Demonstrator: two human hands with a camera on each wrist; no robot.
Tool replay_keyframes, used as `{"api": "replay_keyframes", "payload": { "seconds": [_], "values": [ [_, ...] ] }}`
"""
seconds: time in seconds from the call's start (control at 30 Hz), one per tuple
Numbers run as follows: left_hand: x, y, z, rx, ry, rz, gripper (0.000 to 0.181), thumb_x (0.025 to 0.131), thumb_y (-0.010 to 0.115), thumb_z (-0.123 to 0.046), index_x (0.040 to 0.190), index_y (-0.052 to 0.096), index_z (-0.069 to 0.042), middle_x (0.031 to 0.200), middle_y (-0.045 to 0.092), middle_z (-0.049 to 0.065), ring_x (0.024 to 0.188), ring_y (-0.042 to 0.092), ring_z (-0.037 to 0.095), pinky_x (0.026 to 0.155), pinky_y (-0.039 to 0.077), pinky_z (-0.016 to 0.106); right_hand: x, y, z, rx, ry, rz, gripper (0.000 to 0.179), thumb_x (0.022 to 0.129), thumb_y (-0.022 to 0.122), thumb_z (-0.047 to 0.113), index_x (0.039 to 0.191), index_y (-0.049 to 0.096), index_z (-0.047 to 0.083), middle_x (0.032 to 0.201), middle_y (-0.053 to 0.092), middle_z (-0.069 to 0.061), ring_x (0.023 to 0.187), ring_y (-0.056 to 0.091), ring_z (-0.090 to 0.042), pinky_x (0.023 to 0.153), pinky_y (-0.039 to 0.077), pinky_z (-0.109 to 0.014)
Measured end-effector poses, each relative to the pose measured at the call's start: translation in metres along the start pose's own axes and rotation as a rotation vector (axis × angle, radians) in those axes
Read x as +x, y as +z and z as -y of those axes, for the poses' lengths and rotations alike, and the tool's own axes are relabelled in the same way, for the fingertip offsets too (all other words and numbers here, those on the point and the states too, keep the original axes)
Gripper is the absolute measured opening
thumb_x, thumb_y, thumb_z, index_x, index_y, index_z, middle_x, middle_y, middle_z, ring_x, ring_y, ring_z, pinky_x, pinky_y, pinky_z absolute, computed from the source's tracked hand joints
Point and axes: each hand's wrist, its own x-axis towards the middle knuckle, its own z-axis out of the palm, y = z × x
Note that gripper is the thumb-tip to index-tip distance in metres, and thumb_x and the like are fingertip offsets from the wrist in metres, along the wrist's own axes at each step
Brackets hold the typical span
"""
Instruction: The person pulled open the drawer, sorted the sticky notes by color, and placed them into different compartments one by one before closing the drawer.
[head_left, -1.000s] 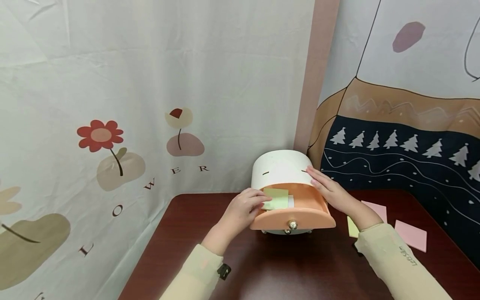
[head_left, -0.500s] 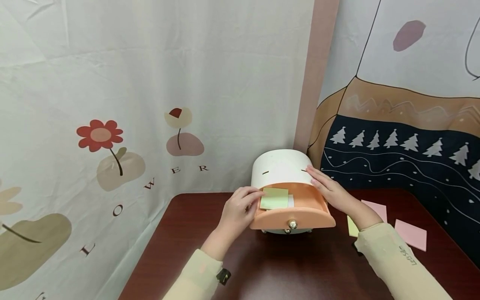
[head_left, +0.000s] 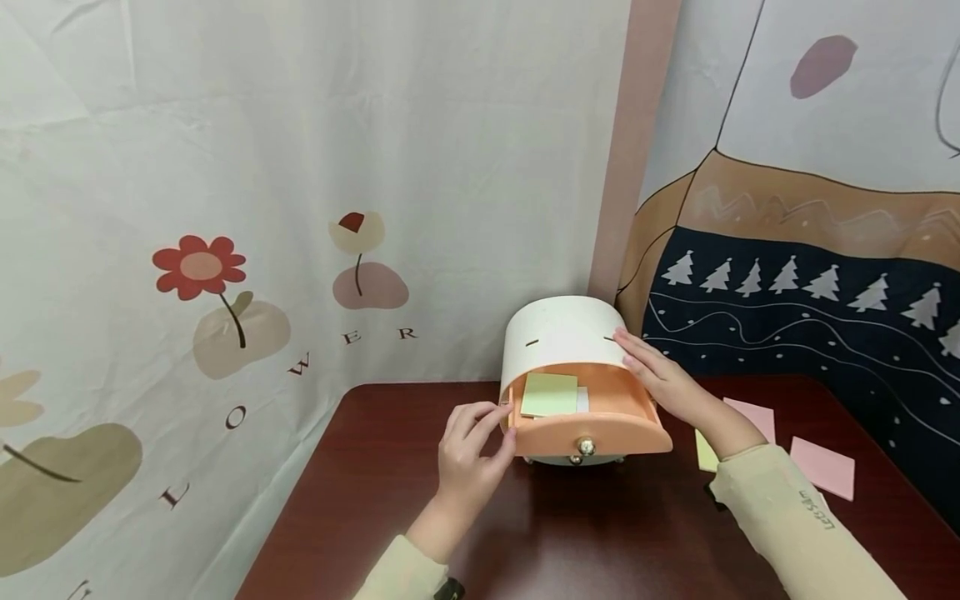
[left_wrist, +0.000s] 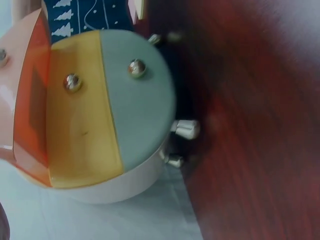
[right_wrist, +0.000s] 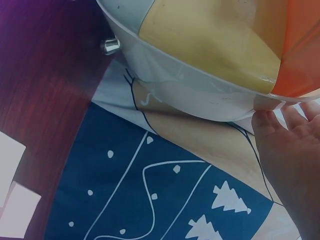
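Note:
A white rounded desktop drawer box [head_left: 564,327] stands on the table, its peach top drawer [head_left: 600,435] pulled out. Inside that drawer lie a light green sticky note pad [head_left: 550,395] and a white slip [head_left: 582,400] partly under it. My left hand [head_left: 467,450] is at the drawer's left front corner, thumb and index finger apart, right at the edge. With fingers extended, my right hand [head_left: 667,385] rests against the right side of the box. Below the peach drawer, the left wrist view shows a yellow drawer [left_wrist: 82,120] and a grey-green drawer [left_wrist: 140,105], both pushed in.
Pink sticky notes [head_left: 822,468] and a yellow-green note [head_left: 706,452] lie on the dark red table [head_left: 615,533] to the right, near my right sleeve [head_left: 795,508]. Behind the box hangs a printed curtain [head_left: 450,167]. Silver feet [left_wrist: 186,129] hold the box up.
My left hand has come off the green pad, out of the drawer, and moved down and left to the front corner. The pad stays in the drawer; my right hand keeps its place.

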Motion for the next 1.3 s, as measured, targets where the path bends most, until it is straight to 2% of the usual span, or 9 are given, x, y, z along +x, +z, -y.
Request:
{"api": "replay_keyframes", "payload": {
  "seconds": [0.2,0.4,0.83,1.3],
  "values": [
    [-0.011,0.003,-0.008,-0.013,0.015,0.019,0.019,0.078,0.075,-0.009,0.096,0.073,-0.006,0.092,0.062,0.008,0.083,0.056,0.024,0.072,0.047,0.03,0.0,0.0,-0.001,0.001,-0.002,-0.001,0.053,0.103,0.036,0.035,0.15,0.028,0.012,0.158,0.016,-0.011,0.144,0.012,-0.04,0.109,0.013,-0.065],
    [-0.016,0.006,-0.013,-0.006,0.006,0.057,0.024,0.078,0.077,-0.009,0.101,0.073,-0.008,0.095,0.062,0.007,0.085,0.057,0.023,0.075,0.048,0.028,0.001,0.0,-0.001,-0.001,-0.008,-0.002,0.053,0.103,0.036,0.035,0.15,0.029,0.012,0.158,0.016,-0.01,0.144,0.012,-0.04,0.109,0.013,-0.065],
    [-0.014,0.01,-0.018,0.011,-0.032,0.045,0.028,0.077,0.077,-0.005,0.104,0.072,-0.006,0.095,0.062,0.007,0.084,0.057,0.021,0.076,0.048,0.028,0.0,0.0,0.0,0.003,-0.009,-0.006,0.053,0.103,0.036,0.034,0.149,0.03,0.01,0.158,0.017,-0.012,0.144,0.012,-0.041,0.109,0.013,-0.065],
    [-0.01,0.017,-0.011,0.029,-0.101,0.054,0.029,0.075,0.077,-0.004,0.104,0.072,-0.007,0.097,0.061,0.007,0.085,0.056,0.021,0.077,0.047,0.027,0.001,-0.002,-0.002,0.017,-0.006,0.0,0.052,0.103,0.038,0.035,0.149,0.031,0.012,0.158,0.018,-0.012,0.144,0.013,-0.04,0.107,0.014,-0.067]
  ]
}}
